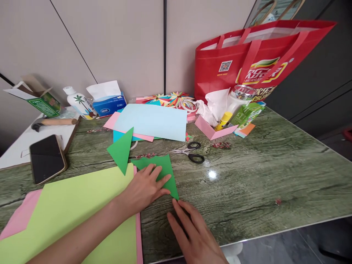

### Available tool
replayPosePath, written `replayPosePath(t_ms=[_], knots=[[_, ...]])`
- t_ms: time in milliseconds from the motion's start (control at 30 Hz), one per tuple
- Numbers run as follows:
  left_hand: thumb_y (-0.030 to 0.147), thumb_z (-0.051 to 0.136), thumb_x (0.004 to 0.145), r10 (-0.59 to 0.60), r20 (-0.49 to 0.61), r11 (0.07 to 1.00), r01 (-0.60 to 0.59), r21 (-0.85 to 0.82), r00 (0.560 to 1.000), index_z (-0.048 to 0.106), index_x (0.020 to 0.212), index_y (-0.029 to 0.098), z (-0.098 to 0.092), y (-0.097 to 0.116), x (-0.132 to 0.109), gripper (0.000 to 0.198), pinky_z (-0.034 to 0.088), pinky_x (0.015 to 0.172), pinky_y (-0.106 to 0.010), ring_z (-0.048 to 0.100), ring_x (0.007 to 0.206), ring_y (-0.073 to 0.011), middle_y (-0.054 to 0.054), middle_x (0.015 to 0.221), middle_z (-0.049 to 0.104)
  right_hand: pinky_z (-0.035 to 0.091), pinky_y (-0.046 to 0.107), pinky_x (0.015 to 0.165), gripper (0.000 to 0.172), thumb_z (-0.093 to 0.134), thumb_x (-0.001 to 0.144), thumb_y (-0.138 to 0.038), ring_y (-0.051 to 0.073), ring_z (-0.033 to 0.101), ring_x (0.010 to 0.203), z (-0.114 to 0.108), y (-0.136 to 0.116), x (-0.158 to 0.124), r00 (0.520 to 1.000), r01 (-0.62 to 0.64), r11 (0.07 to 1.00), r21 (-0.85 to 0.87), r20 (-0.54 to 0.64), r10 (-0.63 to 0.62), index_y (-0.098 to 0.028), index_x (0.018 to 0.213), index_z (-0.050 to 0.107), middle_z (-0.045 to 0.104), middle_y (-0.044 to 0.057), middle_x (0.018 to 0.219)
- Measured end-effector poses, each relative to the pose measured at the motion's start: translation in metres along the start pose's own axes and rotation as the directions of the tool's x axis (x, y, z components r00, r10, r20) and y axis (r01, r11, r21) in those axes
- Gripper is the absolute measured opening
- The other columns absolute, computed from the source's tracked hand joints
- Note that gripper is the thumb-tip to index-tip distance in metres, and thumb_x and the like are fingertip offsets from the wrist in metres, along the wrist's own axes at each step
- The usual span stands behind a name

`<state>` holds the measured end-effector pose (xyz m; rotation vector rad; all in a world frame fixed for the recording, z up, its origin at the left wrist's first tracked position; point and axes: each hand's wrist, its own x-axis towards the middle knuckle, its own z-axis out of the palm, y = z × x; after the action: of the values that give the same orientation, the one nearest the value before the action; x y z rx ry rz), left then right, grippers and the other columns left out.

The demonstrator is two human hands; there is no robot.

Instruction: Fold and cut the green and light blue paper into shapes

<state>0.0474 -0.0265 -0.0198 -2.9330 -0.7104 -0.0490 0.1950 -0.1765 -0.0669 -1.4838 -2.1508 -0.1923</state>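
Observation:
My left hand (147, 185) lies spread on a folded green sheet of paper (166, 167), pressing it to the dark green marbled table. At that sheet's lower right corner, the fingertips of my right hand (192, 229) touch the point; its fingers are stretched out and apart. A second green paper triangle (121, 150) rests to the left, partly over the edge of a large yellow-green sheet (82, 198). Pink paper (26, 214) shows from under that large sheet. Black-handled scissors (189, 151) lie partly open beyond the folded sheet.
Light blue sheets (154, 121) lie at the back, before a tissue box (108, 103) and a white bottle (79, 102). A red bag (233, 69) stands behind a pink paper tray (214, 132) with a yellow glue stick (223, 120). Left are a phone (48, 159) and hammer (55, 122).

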Motion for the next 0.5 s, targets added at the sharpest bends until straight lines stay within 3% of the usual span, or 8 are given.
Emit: replayPosePath(t_ms=[100, 300, 500], knots=[[0.043, 0.048, 0.085, -0.013, -0.004, 1.000, 0.013, -0.014, 1.000, 0.059, 0.114, 0.022, -0.001, 0.000, 0.000, 0.038, 0.049, 0.066, -0.038, 0.054, 0.094, -0.0279, -0.013, 0.102, 0.058, 0.053, 0.035, 0.086, 0.040, 0.036, 0.083, -0.007, 0.026, 0.050, 0.115, -0.009, 0.010, -0.001, 0.998, 0.009, 1.000, 0.009, 0.056, -0.009, -0.010, 0.118, 0.056, 0.059, 0.015, 0.121], [0.046, 0.048, 0.085, -0.049, 0.019, 0.999, 0.050, -0.012, 0.999, 0.060, 0.114, 0.024, -0.003, 0.003, 0.000, 0.038, 0.047, 0.065, -0.036, 0.053, 0.094, -0.0272, -0.013, 0.103, 0.058, 0.056, 0.034, 0.079, 0.035, 0.037, 0.085, -0.009, 0.026, 0.056, 0.106, -0.016, 0.016, 0.005, 0.990, 0.129, 0.991, -0.042, 0.066, -0.126, -0.011, 0.107, 0.063, 0.063, 0.012, 0.117], [0.046, 0.045, 0.086, -0.060, 0.016, 0.998, 0.060, -0.001, 0.998, 0.060, 0.115, 0.025, 0.000, 0.003, -0.002, 0.039, 0.047, 0.066, -0.041, 0.052, 0.096, -0.0289, -0.013, 0.106, 0.057, 0.054, 0.037, 0.078, 0.034, 0.036, 0.085, -0.008, 0.027, 0.057, 0.103, -0.015, 0.009, 0.007, 0.993, 0.109, 0.993, -0.045, 0.050, -0.107, -0.010, 0.105, 0.063, 0.063, 0.013, 0.117]])
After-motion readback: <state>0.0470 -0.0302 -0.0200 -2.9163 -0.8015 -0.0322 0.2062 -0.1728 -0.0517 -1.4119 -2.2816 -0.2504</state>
